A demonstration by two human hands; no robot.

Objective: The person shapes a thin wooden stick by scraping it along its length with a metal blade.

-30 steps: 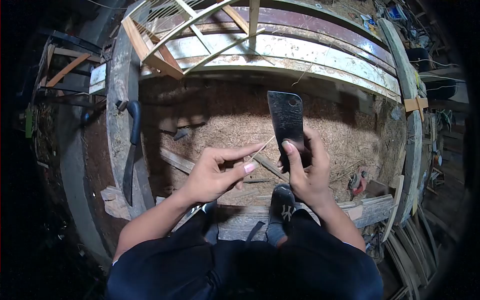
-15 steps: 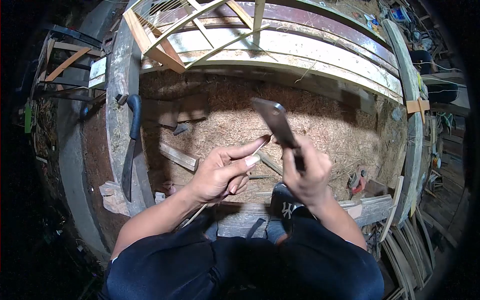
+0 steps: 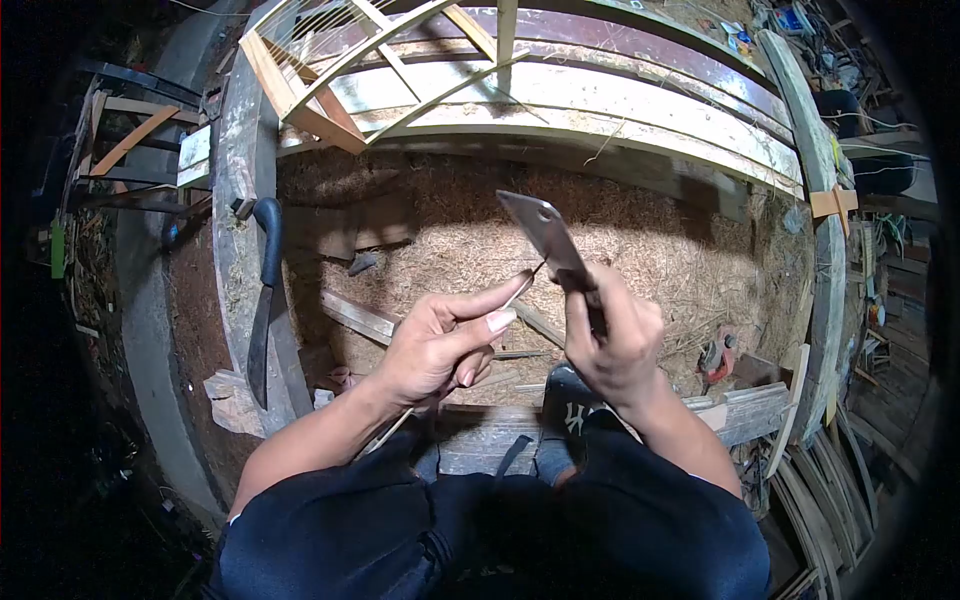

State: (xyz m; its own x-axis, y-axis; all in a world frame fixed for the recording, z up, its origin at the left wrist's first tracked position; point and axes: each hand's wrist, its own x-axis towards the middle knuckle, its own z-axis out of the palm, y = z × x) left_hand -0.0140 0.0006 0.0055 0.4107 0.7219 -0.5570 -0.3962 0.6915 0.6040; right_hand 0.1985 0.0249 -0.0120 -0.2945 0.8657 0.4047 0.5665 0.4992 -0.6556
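Note:
My left hand [image 3: 435, 345] pinches a thin pale stick [image 3: 522, 290] between thumb and fingers. The stick's lower end [image 3: 385, 435] comes out below my wrist, and its dark tip points up toward the blade. Wrapped in my right hand [image 3: 622, 340] is a cleaver [image 3: 540, 228], a broad metal blade with a hole near its upper corner. The blade is tilted up and to the left. Its edge is at the stick's tip; whether they touch, I cannot tell. Much of the cleaver's handle is hidden by my fingers.
A blue-handled machete [image 3: 268, 245] lies along the left beam [image 3: 235, 150]. A wooden frame with thin strings [image 3: 320, 125] rests on the boards [image 3: 640, 105] ahead. Shavings [image 3: 470, 240] cover the ground below my hands. A red tool [image 3: 716, 360] lies at right, near bent strips [image 3: 815, 490].
The cleaver's blade has tilted slightly and shifted a little to the left, and it looks sharper now. My left hand keeps its pinch on the stick. The whole view has shifted slightly.

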